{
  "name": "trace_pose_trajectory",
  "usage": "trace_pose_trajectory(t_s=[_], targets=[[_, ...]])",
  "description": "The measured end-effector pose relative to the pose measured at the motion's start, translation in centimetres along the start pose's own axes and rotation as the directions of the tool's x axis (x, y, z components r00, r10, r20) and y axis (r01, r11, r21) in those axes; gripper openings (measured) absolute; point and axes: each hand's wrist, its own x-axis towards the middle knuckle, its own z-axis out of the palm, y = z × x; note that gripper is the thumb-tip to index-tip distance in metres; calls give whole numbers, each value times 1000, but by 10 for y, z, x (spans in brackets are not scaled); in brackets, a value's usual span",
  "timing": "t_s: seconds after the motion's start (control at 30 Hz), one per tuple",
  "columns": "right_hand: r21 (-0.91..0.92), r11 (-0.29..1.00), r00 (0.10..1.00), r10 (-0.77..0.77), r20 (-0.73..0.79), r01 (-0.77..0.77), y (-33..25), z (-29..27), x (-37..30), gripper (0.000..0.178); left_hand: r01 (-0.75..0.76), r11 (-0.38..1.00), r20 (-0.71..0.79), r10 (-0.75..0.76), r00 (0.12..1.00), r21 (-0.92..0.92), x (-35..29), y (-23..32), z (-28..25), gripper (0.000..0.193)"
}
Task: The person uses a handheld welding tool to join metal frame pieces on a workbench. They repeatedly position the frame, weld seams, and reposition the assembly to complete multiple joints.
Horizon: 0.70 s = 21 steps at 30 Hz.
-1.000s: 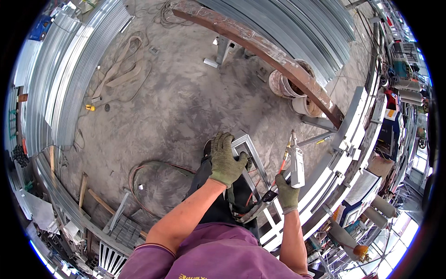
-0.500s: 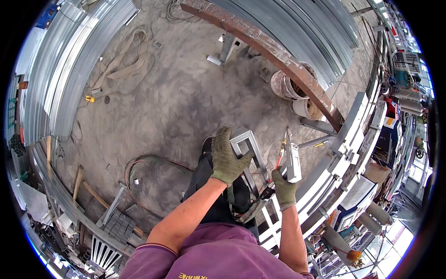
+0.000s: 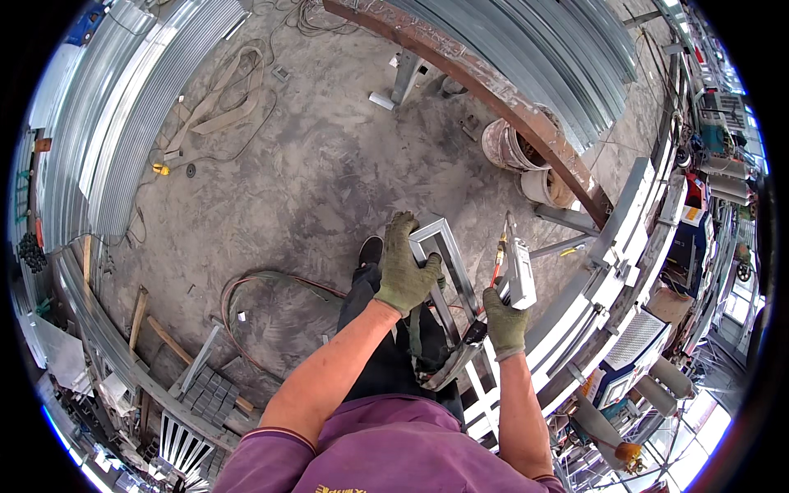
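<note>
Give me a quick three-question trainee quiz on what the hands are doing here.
1. True or false: the left hand grips the metal frame.
2. The right hand holds: A) a bucket, B) a handheld tool, C) a strap?
3. Fill in: both hands wear green ____.

Key: 1 true; 2 B; 3 gloves.

Concrete floor [image 3: 312,164]; corrugated metal sheets [image 3: 107,123]; rusty beam [image 3: 493,90]; two buckets [image 3: 509,148]; hose [image 3: 263,283]; possibly webbing straps [image 3: 218,99].
</note>
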Motion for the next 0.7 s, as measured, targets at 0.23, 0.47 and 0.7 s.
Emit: trace_pose_trajectory(t_s=[0.23, 0.47, 0.7], targets=[[-3, 997, 996, -76, 46, 76, -11, -10, -11, 32, 0, 997, 17, 1, 1000, -77, 2, -4, -2, 74], [-155, 946, 950, -256, 181, 284, -81, -56, -29, 41, -52, 998, -21, 51, 998, -47, 5, -7, 0, 70], [-182, 884, 890, -385, 243, 432, -89, -45, -70, 25, -40, 999, 1, 40, 999, -29, 2, -10, 2, 75]])
